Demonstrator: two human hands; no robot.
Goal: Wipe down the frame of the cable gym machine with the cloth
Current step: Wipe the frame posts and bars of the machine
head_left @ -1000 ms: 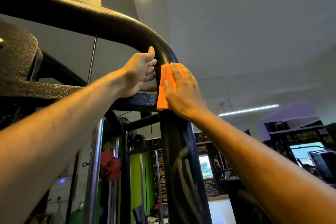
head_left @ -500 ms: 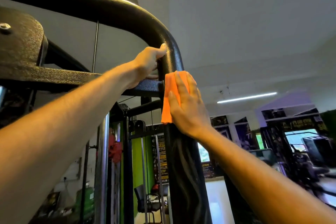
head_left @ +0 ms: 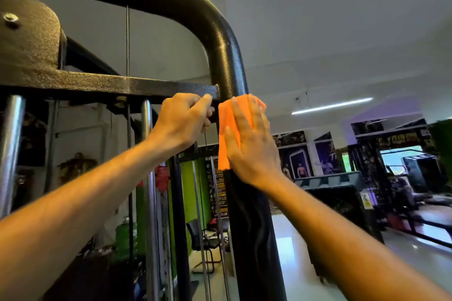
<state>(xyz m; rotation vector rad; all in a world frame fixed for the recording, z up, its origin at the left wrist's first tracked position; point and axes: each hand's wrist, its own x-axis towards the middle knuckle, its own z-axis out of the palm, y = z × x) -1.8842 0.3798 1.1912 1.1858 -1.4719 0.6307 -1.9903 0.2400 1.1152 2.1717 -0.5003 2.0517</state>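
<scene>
The black frame tube [head_left: 226, 56] of the cable machine curves overhead and runs down the middle of the view as an upright post. An orange cloth [head_left: 226, 134] lies folded against that post just under the joint with the flat crossbar [head_left: 110, 84]. My right hand [head_left: 252, 146] presses the cloth flat on the post with straight fingers. My left hand [head_left: 183, 120] curls its fingers round the end of the crossbar, right beside the cloth. Part of the cloth is hidden under my right palm.
Chrome guide rods [head_left: 149, 190] and a thin cable [head_left: 127, 44] stand left of the post, below a black pulley plate [head_left: 29, 36]. Beyond are a chair [head_left: 205, 242], green panels, posters and other gym machines [head_left: 342, 193] on a pale floor.
My right hand has slid the cloth down the post from the bend to below the crossbar joint. My left hand moved off the tube onto the crossbar end.
</scene>
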